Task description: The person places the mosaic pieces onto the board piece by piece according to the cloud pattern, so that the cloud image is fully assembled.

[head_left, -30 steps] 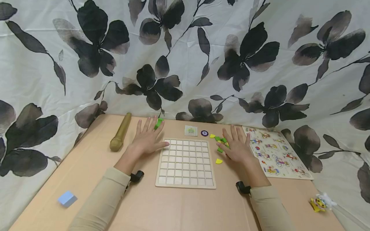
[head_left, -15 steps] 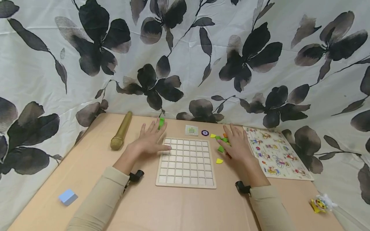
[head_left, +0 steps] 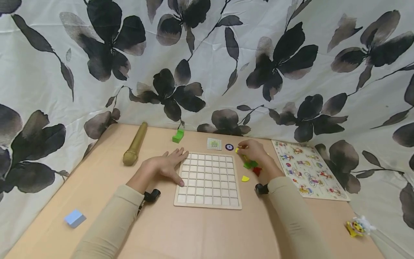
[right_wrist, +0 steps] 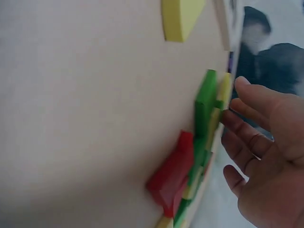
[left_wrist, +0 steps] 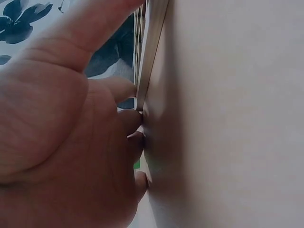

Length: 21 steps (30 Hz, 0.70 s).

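A cream grid board [head_left: 207,207] lies at mid-table. My left hand [head_left: 165,166] is spread at its left edge; in the left wrist view, fingertips touch the board's side [left_wrist: 154,40] and the tabletop. My right hand [head_left: 253,151] reaches over a loose cluster of coloured blocks, its fingers bent. At its fingertips is a yellow block [head_left: 237,150]. In the right wrist view the fingers [right_wrist: 242,126] curve loosely beside the cluster, where a red block [right_wrist: 172,171] and a green block [right_wrist: 205,102] show. The hand hides part of the cluster. One yellow block [head_left: 245,178] lies apart, nearer me.
A gold microphone [head_left: 135,144] and a green block [head_left: 178,136] lie at the back left. Behind the board are a small card [head_left: 214,144] and a round token [head_left: 229,147]. A picture board [head_left: 307,169] lies right, a blue block [head_left: 75,218] front left, a toy [head_left: 355,227] front right.
My left hand has come back toward me, off the green block, to the grid board's edge. My right hand has bent its fingers and moved left over the cluster, uncovering a red block.
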Tool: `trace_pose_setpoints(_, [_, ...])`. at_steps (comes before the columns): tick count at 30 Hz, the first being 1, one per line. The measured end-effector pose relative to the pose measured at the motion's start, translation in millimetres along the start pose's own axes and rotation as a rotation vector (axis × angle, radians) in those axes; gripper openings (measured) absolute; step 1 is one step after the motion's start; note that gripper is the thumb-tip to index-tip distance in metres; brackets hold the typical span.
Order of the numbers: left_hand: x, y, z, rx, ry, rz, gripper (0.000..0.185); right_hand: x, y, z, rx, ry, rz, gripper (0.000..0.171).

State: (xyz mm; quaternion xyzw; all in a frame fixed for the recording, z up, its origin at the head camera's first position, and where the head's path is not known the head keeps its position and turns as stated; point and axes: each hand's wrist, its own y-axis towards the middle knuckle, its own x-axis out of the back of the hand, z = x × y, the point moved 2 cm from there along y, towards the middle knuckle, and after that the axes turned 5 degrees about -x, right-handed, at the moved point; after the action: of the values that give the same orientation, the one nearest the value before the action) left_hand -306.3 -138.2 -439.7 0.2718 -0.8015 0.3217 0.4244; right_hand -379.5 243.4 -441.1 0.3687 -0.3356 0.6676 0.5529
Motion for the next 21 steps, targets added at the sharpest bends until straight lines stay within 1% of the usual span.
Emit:
trace_pose_setpoints(4, [2.1,-0.7,-1.0,-0.013,0.000,-0.006,0.133,-4,12,2,0.017,-0.091,-0.003,0.030])
trace_pose_setpoints(6, [2.5,-1.3,-0.6,-0.009,0.000,-0.002,0.133,-5,13,4,0.030,-0.101,-0.010,0.026])
trace_pose_setpoints(8, [1.7,-0.5,-0.4,-0.003,-0.002,-0.002,0.134,-5,12,4,0.042,-0.080,-0.022,0.020])
trace_pose_setpoints(11, [1.1,-0.5,-0.1,0.004,-0.009,-0.003,0.134,-4,8,6,0.075,0.011,-0.030,0.010])
trace_pose_setpoints(13, [0.9,-0.2,0.0,0.003,-0.015,-0.006,0.134,-3,4,10,0.110,0.061,-0.023,0.008])
trace_pose_setpoints(16, [1.1,-0.1,0.6,0.007,-0.014,-0.006,0.134,0,-3,27,0.171,0.122,0.002,0.007])
trace_pose_setpoints(18, [0.9,0.6,1.4,0.010,-0.015,-0.008,0.134,-1,-6,44,0.229,0.140,0.027,0.006])
trace_pose_setpoints(21, [-0.3,1.3,2.1,0.011,-0.018,-0.007,0.134,-8,-10,71,0.319,0.160,0.076,0.006])
